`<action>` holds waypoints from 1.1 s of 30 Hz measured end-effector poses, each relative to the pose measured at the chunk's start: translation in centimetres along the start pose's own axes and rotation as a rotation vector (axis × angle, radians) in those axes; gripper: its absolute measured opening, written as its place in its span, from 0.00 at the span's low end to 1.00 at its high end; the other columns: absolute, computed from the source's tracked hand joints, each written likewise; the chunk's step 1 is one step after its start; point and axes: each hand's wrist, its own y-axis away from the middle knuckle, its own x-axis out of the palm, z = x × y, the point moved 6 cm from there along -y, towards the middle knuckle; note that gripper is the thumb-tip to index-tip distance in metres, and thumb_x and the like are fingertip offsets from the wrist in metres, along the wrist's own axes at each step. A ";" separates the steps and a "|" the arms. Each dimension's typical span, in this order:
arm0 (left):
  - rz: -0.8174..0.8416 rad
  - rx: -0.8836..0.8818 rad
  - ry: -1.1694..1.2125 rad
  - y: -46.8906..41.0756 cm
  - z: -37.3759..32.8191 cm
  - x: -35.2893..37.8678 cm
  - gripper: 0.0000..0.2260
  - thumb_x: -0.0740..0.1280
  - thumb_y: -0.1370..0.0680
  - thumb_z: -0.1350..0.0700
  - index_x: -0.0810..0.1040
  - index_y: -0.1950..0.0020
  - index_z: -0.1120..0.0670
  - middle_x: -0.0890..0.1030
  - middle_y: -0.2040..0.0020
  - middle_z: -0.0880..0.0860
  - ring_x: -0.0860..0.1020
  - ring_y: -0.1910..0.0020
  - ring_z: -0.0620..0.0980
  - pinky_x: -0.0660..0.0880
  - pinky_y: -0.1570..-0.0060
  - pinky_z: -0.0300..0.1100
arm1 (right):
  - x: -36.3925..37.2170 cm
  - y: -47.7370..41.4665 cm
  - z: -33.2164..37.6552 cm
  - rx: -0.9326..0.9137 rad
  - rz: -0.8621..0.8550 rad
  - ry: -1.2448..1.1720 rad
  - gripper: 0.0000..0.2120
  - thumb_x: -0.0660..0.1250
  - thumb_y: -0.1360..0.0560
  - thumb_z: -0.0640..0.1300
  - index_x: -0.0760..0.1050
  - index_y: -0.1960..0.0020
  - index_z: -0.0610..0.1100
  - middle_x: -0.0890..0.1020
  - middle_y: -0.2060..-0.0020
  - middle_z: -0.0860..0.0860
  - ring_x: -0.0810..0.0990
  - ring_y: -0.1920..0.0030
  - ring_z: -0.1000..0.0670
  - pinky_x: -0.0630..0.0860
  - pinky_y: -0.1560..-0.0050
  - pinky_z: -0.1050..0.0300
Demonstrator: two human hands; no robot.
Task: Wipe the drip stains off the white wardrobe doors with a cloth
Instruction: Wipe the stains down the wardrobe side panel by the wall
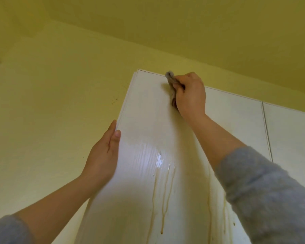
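The white wardrobe door (144,117) rises in front of me, seen from below. My right hand (190,95) grips a bunched grey-brown cloth (171,81) and presses it against the door near its top edge. My left hand (104,155) holds the door's left edge, thumb on the front face and fingers wrapped behind it. Brownish drip stains (164,196) run down the lower middle of the door below a shiny wet patch (159,160). More streaks (209,205) run beside my right sleeve.
A second white door (236,124) and a third (292,134) stand to the right. Yellow wall (51,103) lies to the left and a yellow ceiling (183,23) above the wardrobe top. Small dark specks (114,101) mark the wall.
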 end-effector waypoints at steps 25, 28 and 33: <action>-0.019 0.036 -0.030 -0.1 0.0 0.0 0.24 0.50 0.17 0.43 0.58 0.20 0.43 0.63 0.30 0.36 0.61 0.33 0.34 0.56 0.36 0.30 | -2.8 -1.2 -9.1 0.116 -0.052 0.117 0.12 0.59 0.21 0.44 0.81 0.54 0.48 0.80 0.54 0.46 0.74 0.48 0.48 0.66 0.54 0.56; -0.014 0.041 -0.039 -0.2 0.2 0.0 0.24 0.50 0.17 0.43 0.58 0.20 0.43 0.64 0.27 0.38 0.61 0.32 0.34 0.56 0.36 0.30 | -2.6 2.9 -6.6 -0.027 0.044 0.063 0.12 0.59 0.23 0.44 0.81 0.56 0.51 0.79 0.57 0.49 0.74 0.50 0.49 0.68 0.51 0.54; -0.009 0.035 -0.046 -0.2 0.2 0.0 0.24 0.49 0.17 0.43 0.57 0.20 0.44 0.64 0.24 0.42 0.61 0.28 0.37 0.55 0.35 0.30 | -3.8 14.5 -2.2 -0.163 0.137 -0.027 0.16 0.61 0.21 0.44 0.79 0.38 0.56 0.74 0.56 0.57 0.72 0.54 0.55 0.67 0.52 0.66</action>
